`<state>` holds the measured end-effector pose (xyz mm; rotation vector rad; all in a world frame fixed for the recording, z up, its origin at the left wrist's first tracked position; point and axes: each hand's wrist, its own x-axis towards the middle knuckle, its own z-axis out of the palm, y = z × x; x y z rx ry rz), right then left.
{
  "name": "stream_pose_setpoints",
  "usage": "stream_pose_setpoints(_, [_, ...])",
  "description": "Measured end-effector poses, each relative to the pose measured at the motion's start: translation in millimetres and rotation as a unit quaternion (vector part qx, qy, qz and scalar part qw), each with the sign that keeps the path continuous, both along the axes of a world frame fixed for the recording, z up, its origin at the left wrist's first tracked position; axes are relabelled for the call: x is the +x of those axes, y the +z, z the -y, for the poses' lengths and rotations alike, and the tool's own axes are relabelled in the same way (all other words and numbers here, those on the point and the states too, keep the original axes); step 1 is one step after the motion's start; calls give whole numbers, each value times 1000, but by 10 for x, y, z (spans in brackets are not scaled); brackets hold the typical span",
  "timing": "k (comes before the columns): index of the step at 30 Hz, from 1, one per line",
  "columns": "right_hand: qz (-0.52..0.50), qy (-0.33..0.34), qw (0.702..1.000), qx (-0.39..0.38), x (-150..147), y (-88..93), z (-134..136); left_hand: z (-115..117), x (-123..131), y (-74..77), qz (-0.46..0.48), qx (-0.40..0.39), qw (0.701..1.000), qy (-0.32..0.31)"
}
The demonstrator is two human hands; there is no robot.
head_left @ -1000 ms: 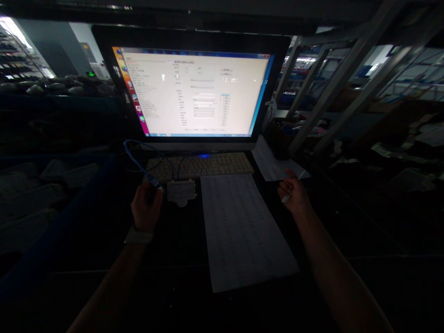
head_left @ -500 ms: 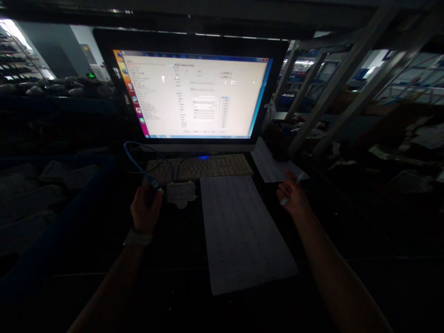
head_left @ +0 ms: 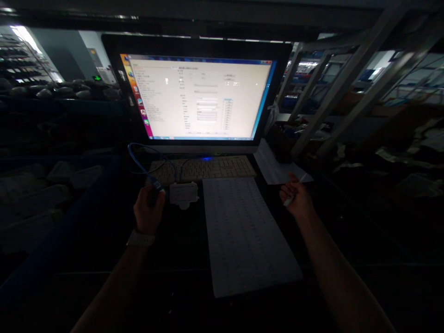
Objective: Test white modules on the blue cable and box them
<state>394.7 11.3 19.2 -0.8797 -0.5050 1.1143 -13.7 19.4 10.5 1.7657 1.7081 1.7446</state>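
My left hand (head_left: 149, 208) is closed around the plug end of a blue cable (head_left: 155, 181), just left of a small pale box (head_left: 183, 194) with tabs on its edges. The cable loops up and back toward the keyboard (head_left: 208, 169). On the right, my right hand (head_left: 294, 196) holds a slim white pen (head_left: 288, 200) between curled fingers, above the dark tabletop. A long printed sheet (head_left: 248, 236) lies between my hands, its far end against the keyboard. Poor light hides the finer detail of the plug.
A lit monitor (head_left: 208, 101) showing a form window stands behind the keyboard. Another paper (head_left: 274, 166) lies to its right. At the left is a blue bin (head_left: 86, 199) with several pale packages. Metal frame bars (head_left: 357, 83) slant at the right.
The whole view has shifted slightly, so everything appears a little farther right and lower. Both hands keep their holds on the cable and the pen.
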Motion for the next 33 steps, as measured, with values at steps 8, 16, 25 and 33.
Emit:
stream_pose_setpoints(8, [-15, -14, 1000, 2, 7, 23, 14, 16, 13, 22, -16, -5, 1000, 13])
stream_pose_setpoints(16, [6, -21, 1000, -9, 19, -19, -6, 17, 14, 25, -14, 1, 1000, 0])
stream_pose_setpoints(25, [30, -37, 999, -23, 6, -48, -31, 7, 8, 10, -11, -3, 1000, 3])
stream_pose_setpoints(33, [30, -67, 997, -25, -3, -44, -34, 6, 3, -3, -4, -2, 1000, -8])
